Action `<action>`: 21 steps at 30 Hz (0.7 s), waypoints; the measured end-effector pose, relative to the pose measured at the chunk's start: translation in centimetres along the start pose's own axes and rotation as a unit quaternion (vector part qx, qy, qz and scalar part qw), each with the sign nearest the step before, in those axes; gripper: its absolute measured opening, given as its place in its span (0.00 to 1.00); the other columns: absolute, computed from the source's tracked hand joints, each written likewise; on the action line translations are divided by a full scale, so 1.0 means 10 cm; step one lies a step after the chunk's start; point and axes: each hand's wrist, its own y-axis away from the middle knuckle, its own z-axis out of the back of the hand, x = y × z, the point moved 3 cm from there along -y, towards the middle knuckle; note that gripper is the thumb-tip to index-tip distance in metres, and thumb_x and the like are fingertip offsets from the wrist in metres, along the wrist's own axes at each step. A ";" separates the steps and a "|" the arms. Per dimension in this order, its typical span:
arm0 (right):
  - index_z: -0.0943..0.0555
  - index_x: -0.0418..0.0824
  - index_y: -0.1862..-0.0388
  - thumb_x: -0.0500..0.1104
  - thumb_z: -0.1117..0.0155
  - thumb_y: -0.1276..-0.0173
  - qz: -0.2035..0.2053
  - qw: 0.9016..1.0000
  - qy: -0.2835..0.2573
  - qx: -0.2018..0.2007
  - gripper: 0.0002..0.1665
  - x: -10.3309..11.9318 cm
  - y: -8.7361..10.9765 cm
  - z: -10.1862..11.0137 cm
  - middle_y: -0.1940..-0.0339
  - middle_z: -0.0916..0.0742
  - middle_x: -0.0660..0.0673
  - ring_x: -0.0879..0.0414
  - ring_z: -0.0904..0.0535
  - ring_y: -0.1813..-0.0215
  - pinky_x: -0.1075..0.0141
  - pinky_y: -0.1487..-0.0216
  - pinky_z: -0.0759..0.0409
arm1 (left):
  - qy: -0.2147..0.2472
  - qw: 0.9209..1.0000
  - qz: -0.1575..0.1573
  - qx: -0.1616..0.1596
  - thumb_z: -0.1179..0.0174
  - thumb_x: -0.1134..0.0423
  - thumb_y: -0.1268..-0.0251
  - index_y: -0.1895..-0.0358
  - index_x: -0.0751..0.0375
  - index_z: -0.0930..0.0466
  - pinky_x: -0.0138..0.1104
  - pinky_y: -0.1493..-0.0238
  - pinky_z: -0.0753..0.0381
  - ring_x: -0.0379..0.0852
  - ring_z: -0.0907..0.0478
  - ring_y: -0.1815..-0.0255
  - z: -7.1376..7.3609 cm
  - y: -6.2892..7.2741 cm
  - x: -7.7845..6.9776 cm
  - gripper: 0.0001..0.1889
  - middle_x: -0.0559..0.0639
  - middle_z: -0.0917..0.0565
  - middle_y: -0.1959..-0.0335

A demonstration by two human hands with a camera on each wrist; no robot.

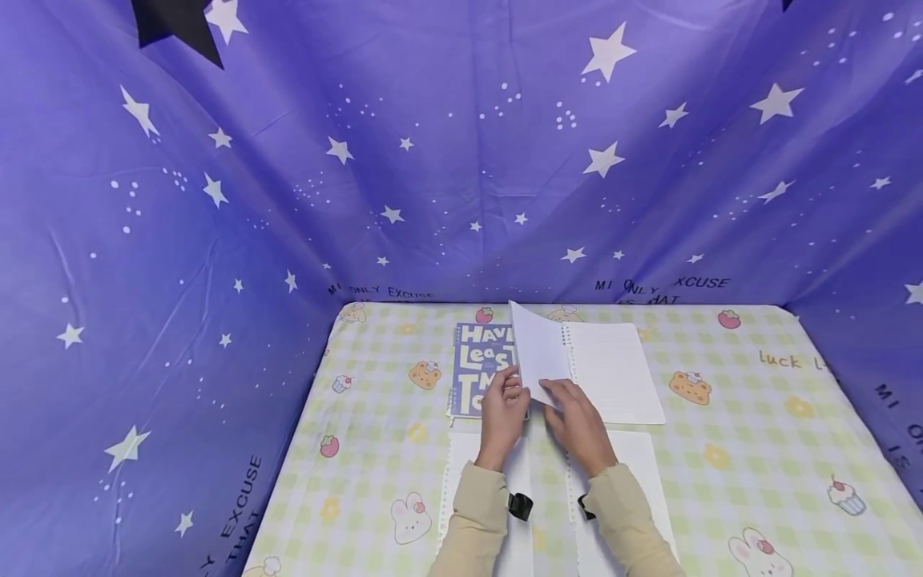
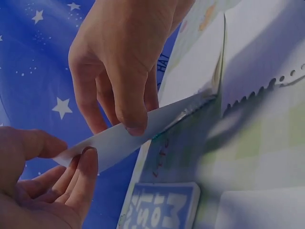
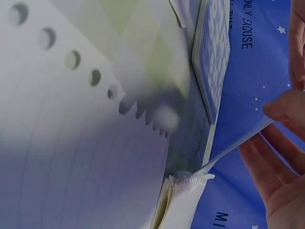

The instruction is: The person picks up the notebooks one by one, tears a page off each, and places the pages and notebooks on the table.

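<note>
A spiral-bound notebook (image 1: 613, 373) lies open at the back of the table, lined page up on its right side. Its white leaf (image 1: 539, 344) is raised and tilted over the left side of the coil. The left hand (image 1: 507, 409) pinches this leaf at its outer edge, thumb on one face and fingers on the other. From the right, the right hand (image 1: 579, 421) grips the lower edge of the leaf between thumb and fingers. Beneath and left of the leaf lies a blue notebook (image 1: 470, 385) with white lettering, partly hidden.
Nearer the person, hole-edged white paper (image 1: 459, 453) lies under the left forearm, and another hole-edged sheet (image 1: 642, 461) lies under the right. A checked tablecloth (image 1: 750, 449) with cartoon prints covers the table. Blue star-patterned curtains (image 1: 433, 184) surround its back and sides.
</note>
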 end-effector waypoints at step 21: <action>0.20 0.36 0.40 0.26 0.34 0.39 0.009 0.996 -0.062 -0.071 0.27 0.15 -0.15 0.36 0.46 0.16 0.42 0.50 0.17 0.49 0.69 0.49 0.19 | 0.036 0.997 -0.040 0.053 0.43 0.56 0.27 0.36 0.64 0.25 0.29 0.49 0.17 0.50 0.14 0.50 -0.30 0.02 -0.21 0.22 0.56 0.15 0.49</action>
